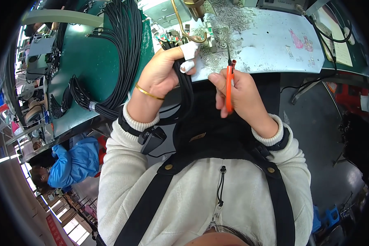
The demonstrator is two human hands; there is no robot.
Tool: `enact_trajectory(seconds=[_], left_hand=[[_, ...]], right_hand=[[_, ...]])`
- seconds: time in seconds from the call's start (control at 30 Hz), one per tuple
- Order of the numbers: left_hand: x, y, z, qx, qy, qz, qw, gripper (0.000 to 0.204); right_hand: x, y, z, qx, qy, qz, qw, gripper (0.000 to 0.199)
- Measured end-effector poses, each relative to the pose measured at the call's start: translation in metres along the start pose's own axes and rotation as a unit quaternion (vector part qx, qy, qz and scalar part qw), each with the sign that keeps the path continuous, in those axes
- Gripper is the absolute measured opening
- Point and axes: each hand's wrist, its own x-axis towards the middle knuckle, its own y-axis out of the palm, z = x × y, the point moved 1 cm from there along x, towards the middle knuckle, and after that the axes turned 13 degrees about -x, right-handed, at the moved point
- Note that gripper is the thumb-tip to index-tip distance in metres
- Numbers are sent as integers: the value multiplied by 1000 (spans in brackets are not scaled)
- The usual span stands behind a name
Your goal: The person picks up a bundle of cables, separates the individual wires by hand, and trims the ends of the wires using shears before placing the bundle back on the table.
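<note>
A bundle of black cables [185,88] is gripped in my left hand [162,67], whose thumb and a finger are wrapped in white tape. The cables' upper ends carry small metal and green connector pieces [164,37], just beyond my fingers. My right hand [240,88] is closed on an orange-handled hand tool [229,90]. Its thin dark tip points away from me, toward a pile of small metal bits [223,37]; whether it is snips or pliers I cannot tell. A curved brass-coloured tube [178,22] comes down near my left fingertips.
Above the work spot hangs a machine head [194,8], beside a grey metal box [162,12]. Long coils of black cable [129,53] lie on the green table [90,65] at left. A white board [270,49] extends right. A person in blue [76,162] sits at left.
</note>
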Motion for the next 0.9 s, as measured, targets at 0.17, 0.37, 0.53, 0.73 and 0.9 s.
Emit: enact_trajectory(seconds=[0.17,0.37,0.53,0.73,0.9], left_hand=[[9,7,-5,-20,-11,-19,1000,14],[17,2,-8,-20,-15,-4,1000,15],[15,7,-10,25,17,-21,999,17],[13,4,-10,25,46,4,999,15],[16,7,-6,50,48,-20,997,15]], right_hand=[[14,-6,10,52,-117,-130,983,23],[54,-28,26,-50,-193,-159,967,24],[66,-32,25,-39,-139,-107,984,24],[62,-25,30,-18,-144,-119,982,21],[59,-28,27,21,-148,-121,981,19]])
